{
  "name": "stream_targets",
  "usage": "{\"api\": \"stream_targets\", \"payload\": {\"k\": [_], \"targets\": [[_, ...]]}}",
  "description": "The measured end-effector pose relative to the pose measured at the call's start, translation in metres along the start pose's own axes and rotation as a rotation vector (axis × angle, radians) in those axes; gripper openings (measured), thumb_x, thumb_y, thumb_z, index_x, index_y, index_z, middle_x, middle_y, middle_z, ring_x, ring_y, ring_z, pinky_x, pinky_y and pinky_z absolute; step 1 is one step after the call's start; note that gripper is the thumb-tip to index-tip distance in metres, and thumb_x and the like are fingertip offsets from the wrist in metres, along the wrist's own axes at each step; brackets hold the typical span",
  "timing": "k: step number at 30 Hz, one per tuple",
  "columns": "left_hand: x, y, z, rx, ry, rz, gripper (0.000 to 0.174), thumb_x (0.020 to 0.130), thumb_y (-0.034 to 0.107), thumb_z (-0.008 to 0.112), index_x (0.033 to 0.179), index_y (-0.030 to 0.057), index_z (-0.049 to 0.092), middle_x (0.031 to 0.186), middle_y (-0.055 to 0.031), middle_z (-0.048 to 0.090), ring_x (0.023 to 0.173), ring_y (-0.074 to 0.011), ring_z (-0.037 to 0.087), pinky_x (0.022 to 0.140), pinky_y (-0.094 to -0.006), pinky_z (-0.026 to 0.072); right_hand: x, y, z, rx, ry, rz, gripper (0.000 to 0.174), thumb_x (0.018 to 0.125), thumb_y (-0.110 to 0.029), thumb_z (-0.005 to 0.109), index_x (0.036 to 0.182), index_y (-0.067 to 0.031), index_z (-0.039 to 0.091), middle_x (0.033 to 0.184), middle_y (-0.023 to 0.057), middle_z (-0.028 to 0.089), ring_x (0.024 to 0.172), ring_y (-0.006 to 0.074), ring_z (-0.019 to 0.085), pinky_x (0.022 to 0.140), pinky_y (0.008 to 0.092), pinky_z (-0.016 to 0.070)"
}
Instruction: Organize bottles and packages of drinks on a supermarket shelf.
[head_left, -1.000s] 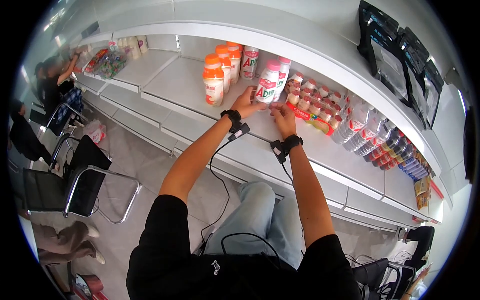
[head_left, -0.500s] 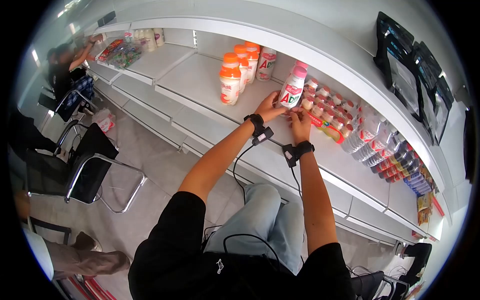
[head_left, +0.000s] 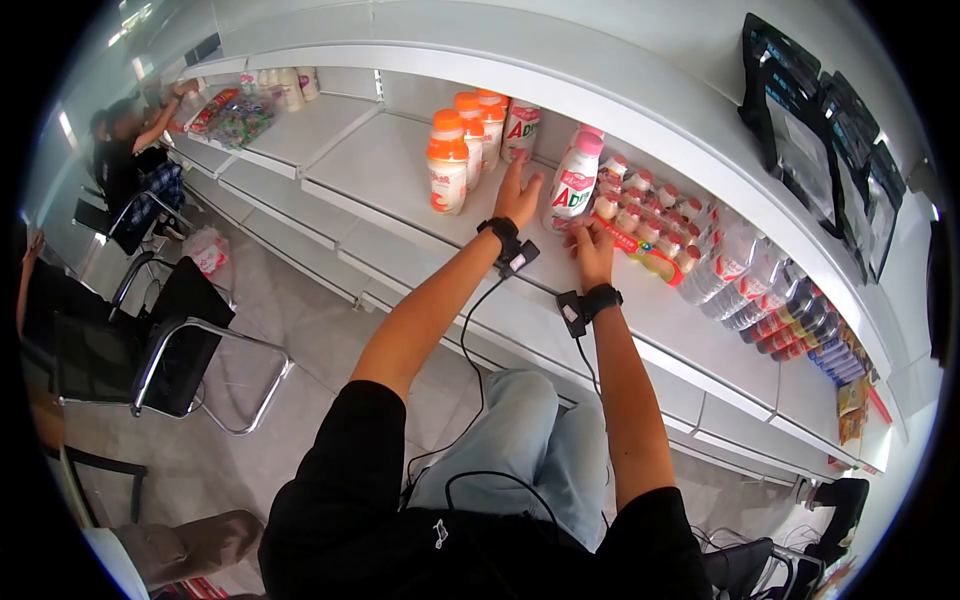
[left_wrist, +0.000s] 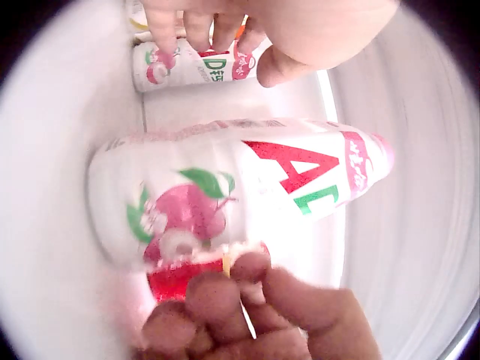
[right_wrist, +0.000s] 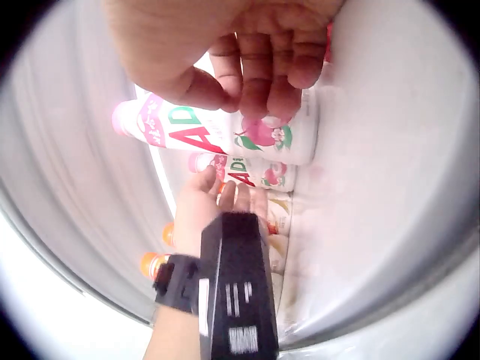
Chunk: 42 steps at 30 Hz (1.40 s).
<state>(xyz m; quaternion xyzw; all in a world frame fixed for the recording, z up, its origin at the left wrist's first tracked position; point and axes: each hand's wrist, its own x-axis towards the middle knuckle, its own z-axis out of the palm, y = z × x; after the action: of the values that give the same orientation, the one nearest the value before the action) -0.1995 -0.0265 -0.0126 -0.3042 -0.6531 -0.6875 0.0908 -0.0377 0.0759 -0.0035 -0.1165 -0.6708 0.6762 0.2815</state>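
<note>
A white drink bottle (head_left: 572, 190) with a pink cap and "AD" lettering stands upright on the shelf (head_left: 385, 165). Behind it, a similar bottle is mostly hidden. My left hand (head_left: 516, 197) is off the front bottle, on its left side, with fingers extended toward another AD bottle (head_left: 521, 128) farther back; in the left wrist view they overlap that rear bottle (left_wrist: 214, 69). On the other side, my right hand (head_left: 594, 252) has its loosely bent fingertips right at the front bottle's lower side. Its fingers (right_wrist: 257, 71) hold nothing in the right wrist view.
Orange-capped bottles (head_left: 447, 165) stand in a row on the left. To the right are a pack of small bottles (head_left: 650, 215) in a red sleeve, clear water bottles (head_left: 725, 255) and darker drinks (head_left: 785, 325). An upper shelf with black pouches (head_left: 800, 120) overhangs. A chair (head_left: 180, 340) stands at left.
My left hand has let go of the front AD bottle and moved left, toward the rear AD bottle. That front bottle stands by the small-bottle pack, right of its earlier place; my right hand stays beside it.
</note>
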Motion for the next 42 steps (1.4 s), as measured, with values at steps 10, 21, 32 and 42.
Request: {"api": "stream_targets", "payload": {"k": [10, 21, 32, 42], "targets": [[0.150, 0.045, 0.015, 0.795, -0.098, -0.013, 0.051, 0.085, 0.016, 0.063, 0.132, 0.0004, 0.049, 0.134, -0.0242, 0.051, 0.126, -0.0400, 0.047, 0.104, -0.0465, 0.0404, 0.002, -0.012, 0.002, 0.020, -0.008, 0.073, 0.014, 0.092, -0.018, 0.058, 0.088, -0.0048, 0.061, 0.073, 0.0027, 0.062, 0.060, 0.0097, 0.057, 0.050, 0.0233, 0.0395], [0.136, 0.048, 0.007, 0.722, -0.021, 0.095, 0.049, 0.083, 0.017, 0.066, 0.128, 0.0017, 0.053, 0.126, -0.0229, 0.056, 0.118, -0.0403, 0.053, 0.099, -0.0484, 0.0442, 0.003, -0.007, -0.002, 0.066, 0.014, 0.066, 0.017, 0.093, -0.018, 0.055, 0.086, -0.0049, 0.062, 0.073, 0.0028, 0.062, 0.058, 0.0097, 0.056, 0.048, 0.0232, 0.0400], [0.027, 0.119, -0.034, 0.336, 0.035, 0.175, 0.049, 0.085, 0.024, 0.071, 0.124, 0.0057, 0.049, 0.111, -0.0181, 0.063, 0.103, -0.0368, 0.061, 0.087, -0.0426, 0.0486, 0.002, 0.000, -0.005, 0.032, 0.010, 0.021, 0.016, 0.091, -0.018, 0.057, 0.083, -0.0049, 0.062, 0.070, 0.0030, 0.061, 0.056, 0.0094, 0.055, 0.047, 0.0231, 0.0389], [-0.029, 0.124, -0.065, 0.236, -0.174, 0.064, 0.063, 0.084, 0.025, 0.074, 0.134, 0.0022, 0.043, 0.123, -0.0123, 0.059, 0.107, -0.0223, 0.060, 0.091, -0.0349, 0.0485, 0.005, 0.008, -0.006, -0.011, -0.169, -0.011, 0.017, 0.091, -0.017, 0.061, 0.095, -0.0014, 0.066, 0.077, 0.0035, 0.062, 0.067, 0.0107, 0.056, 0.058, 0.0236, 0.0429]]}}
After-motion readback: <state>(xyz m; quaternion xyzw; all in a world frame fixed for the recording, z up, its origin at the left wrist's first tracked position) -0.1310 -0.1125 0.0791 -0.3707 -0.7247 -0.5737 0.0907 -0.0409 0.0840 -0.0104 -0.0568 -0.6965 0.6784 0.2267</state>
